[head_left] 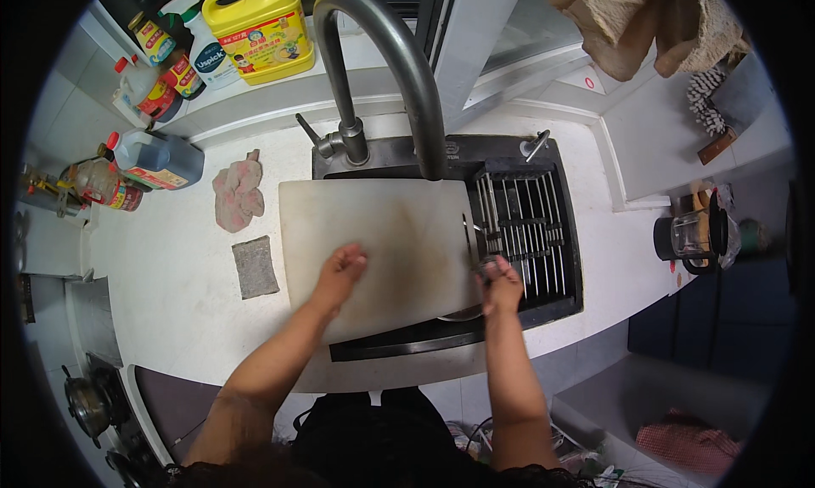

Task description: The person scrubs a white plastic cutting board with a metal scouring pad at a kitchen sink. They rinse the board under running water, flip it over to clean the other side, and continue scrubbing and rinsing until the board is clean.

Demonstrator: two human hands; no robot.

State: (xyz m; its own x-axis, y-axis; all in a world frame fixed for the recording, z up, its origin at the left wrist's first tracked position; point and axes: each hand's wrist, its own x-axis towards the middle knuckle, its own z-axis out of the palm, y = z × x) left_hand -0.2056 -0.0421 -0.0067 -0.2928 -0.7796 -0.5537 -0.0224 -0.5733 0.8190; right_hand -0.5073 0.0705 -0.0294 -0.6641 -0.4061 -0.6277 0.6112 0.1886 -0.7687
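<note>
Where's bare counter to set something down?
Left counter: a wide patch in front of the dark jug, left of the grey pad. Right counter: a strip between the sink and the clear jug. Crowded: the sink, with the cutting board and slatted rack over it, and the window ledge, lined with bottles.

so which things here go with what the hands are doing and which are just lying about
Seemingly in use:
left hand, over the chopping board
right hand, by the board's right edge, hold unclear
sink, under the board

Apparently lying about:
crumpled rag
grey cloth
yellow jug
</note>
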